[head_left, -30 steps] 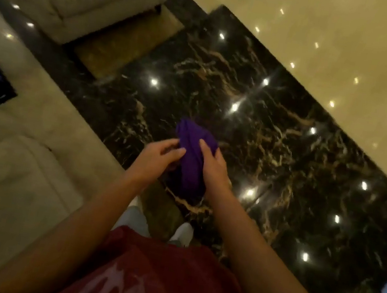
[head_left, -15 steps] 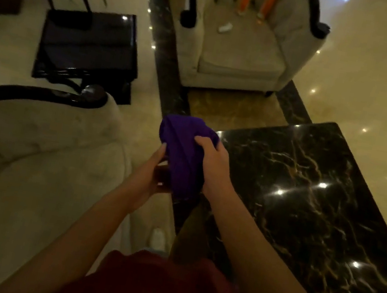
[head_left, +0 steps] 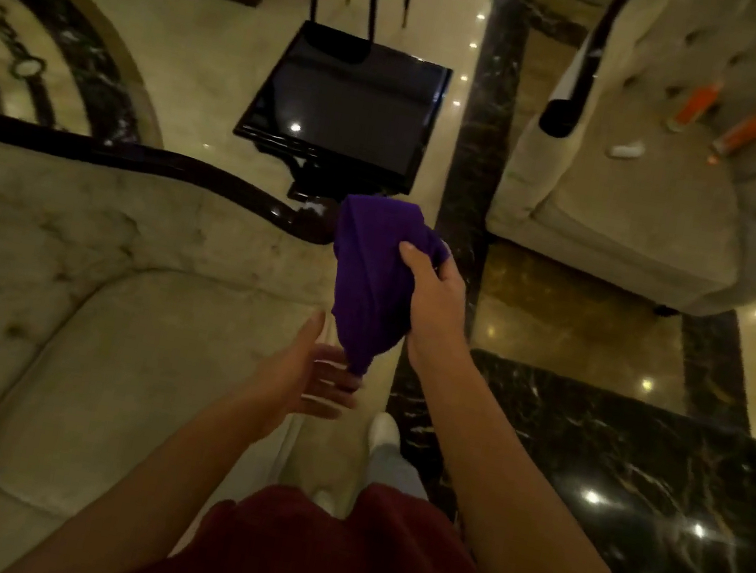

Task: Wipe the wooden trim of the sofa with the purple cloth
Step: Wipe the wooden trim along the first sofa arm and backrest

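The right hand (head_left: 435,291) is clamped on the purple cloth (head_left: 370,275), fingers curled over its upper right edge so the cloth hangs bunched, tapering to a point at the bottom. The left hand (head_left: 300,373) is below it, palm up and fingers spread; its fingertips meet the cloth's dangling tip, but whether they pinch it cannot be told through the blur there.

Taking the dark wooden trim (head_left: 136,158) as the landmark: it runs along the top of the cream tufted sofa (head_left: 88,285) and ends in a glossy scroll, and the cloth hangs just right of that scroll, seemingly in front of it rather than pressed on. Beyond the trim stands a black glossy side table (head_left: 348,99). Well to the right of the trim sits a beige armchair (head_left: 635,190) with its own dark trim and two orange things on its seat. Nearer the person, right of the sofa, lies a black marble table (head_left: 630,507).

Wiping appears not yet begun. The likely trouble is the loose bundle: held by one edge only, it could slide off the rounded scroll, or drag over the pale upholstery instead of the wood. A hanging tail might also slip free if the left hand lets it drop without gathering it into a pad.
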`<act>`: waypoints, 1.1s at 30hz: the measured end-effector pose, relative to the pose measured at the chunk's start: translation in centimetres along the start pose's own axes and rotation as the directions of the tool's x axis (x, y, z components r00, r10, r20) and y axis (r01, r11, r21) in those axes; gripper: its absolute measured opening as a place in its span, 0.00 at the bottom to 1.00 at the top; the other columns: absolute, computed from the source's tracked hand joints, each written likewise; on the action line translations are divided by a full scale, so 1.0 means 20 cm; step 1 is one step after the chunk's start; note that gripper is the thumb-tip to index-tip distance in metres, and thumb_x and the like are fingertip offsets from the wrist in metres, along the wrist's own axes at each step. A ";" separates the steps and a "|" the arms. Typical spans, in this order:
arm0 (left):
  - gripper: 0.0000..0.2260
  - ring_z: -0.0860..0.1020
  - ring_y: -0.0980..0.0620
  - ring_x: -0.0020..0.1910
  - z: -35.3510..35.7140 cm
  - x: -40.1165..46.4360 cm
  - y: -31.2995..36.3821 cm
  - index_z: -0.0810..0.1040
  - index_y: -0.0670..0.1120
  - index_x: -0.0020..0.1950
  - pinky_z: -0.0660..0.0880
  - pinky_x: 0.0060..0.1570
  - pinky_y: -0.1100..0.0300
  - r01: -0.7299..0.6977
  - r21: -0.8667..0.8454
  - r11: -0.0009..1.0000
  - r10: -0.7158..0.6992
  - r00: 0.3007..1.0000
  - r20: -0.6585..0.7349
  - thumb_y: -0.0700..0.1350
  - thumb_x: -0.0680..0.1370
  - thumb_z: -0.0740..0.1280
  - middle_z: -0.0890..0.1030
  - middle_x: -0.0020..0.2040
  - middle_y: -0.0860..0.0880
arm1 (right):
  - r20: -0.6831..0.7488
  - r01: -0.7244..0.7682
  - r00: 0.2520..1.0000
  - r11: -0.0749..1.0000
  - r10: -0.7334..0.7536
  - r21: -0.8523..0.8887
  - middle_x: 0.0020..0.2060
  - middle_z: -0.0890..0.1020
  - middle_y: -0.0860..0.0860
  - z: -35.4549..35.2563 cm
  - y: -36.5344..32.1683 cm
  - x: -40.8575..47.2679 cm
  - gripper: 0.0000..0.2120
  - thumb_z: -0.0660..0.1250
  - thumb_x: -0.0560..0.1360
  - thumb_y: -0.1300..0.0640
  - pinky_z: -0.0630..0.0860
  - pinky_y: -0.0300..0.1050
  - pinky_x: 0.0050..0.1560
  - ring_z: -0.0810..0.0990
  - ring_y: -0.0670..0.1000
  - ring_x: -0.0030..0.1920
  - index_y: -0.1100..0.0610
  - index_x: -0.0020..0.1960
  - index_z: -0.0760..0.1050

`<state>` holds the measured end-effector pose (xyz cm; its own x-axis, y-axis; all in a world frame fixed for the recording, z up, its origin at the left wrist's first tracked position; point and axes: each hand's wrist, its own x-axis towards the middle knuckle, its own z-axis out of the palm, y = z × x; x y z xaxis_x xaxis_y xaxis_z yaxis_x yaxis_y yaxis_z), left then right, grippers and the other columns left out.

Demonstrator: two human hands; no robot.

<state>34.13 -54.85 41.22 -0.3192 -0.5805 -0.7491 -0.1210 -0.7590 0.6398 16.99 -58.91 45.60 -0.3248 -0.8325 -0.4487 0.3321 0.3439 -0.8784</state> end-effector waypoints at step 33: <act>0.34 0.80 0.45 0.67 -0.62 0.87 0.80 0.74 0.49 0.73 0.75 0.66 0.47 -0.379 -0.642 0.666 0.084 0.893 -0.441 0.70 0.82 0.46 0.82 0.67 0.44 | 0.628 0.507 0.774 0.515 0.080 -0.691 0.78 0.66 0.49 0.89 0.24 1.23 0.36 0.68 0.75 0.34 0.69 0.47 0.66 0.69 0.51 0.74 0.41 0.79 0.60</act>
<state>38.38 -80.83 36.26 0.1197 -0.7122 -0.6917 0.6438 -0.4747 0.6002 26.30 -85.44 33.22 0.3306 -0.8899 -0.3141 -0.6056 0.0552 -0.7939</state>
